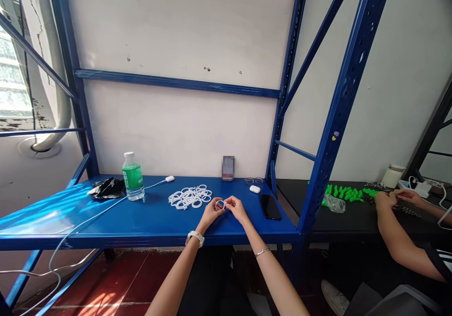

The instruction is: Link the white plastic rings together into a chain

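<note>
Both of my hands meet over the blue shelf top (148,222), pinching one small white ring (220,205) between them. My left hand (211,212), with a white watch on its wrist, grips the ring's left side. My right hand (236,207), wearing a thin bracelet, grips its right side. A loose pile of several white rings (189,197) lies on the shelf just beyond and left of my hands.
A green-labelled water bottle (133,176), a black bag (108,188) and a white cable (106,207) lie at left. A small upright phone (228,168), glasses (254,181), an earbud case (254,189) and a black phone (270,206) sit at right. Another person's hands (386,199) work beside green parts (348,193).
</note>
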Tool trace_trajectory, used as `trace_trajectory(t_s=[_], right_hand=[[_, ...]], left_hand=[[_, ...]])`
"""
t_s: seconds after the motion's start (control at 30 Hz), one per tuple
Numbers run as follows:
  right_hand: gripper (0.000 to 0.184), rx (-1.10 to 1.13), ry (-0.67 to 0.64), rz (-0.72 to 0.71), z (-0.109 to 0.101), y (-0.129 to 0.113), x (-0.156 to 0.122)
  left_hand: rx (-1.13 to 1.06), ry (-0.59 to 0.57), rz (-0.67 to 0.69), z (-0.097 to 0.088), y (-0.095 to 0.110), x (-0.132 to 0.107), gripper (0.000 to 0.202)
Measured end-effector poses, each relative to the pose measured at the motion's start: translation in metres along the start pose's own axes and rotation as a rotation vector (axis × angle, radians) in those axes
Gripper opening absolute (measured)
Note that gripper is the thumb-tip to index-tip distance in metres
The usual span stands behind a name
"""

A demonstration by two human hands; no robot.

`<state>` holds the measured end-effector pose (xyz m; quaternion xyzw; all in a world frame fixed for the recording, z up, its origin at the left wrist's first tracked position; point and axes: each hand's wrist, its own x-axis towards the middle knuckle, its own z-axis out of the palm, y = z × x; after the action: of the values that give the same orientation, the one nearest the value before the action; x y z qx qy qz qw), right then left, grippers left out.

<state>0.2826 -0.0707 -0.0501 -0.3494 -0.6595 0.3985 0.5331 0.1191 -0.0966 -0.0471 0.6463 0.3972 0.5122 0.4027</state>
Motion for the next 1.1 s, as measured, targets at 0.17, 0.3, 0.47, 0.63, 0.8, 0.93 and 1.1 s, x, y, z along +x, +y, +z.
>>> trace_trajectory(t_s=[0.17,0.3,0.47,0.63,0.8,0.93,1.1], right_hand=[[0.031,-0.017,-0.011,-0.027,0.0002,-0.0009,-0.0003],[0.032,-0.021,-0.017,-0.038,0.0000,-0.0019,-0.0009],[0.031,-0.024,-0.019,-0.020,-0.0004,-0.0021,-0.0011],[0.031,-0.015,-0.007,-0.011,0.0002,-0.0014,-0.0009],[0.033,-0.020,0.000,-0.012,0.0002,-0.0027,-0.0016],[0.033,-0.014,-0.005,-0.014,0.0001,-0.0030,-0.0018],[0.035,-0.011,0.006,-0.031,0.0010,-0.0013,-0.0011]], left_hand=[[-0.034,0.015,-0.001,0.0009,0.0001,0.0000,0.052],[-0.030,0.024,0.002,0.0008,0.0011,-0.0004,0.052],[-0.001,0.015,0.023,0.0002,0.0013,-0.0011,0.048],[0.016,0.008,0.025,0.0001,0.0016,-0.0015,0.048],[0.021,0.014,0.022,0.0003,0.0031,-0.0019,0.049],[0.024,0.018,0.010,0.0001,0.0040,-0.0018,0.052],[0.021,0.033,0.000,0.0000,0.0034,-0.0014,0.057]])
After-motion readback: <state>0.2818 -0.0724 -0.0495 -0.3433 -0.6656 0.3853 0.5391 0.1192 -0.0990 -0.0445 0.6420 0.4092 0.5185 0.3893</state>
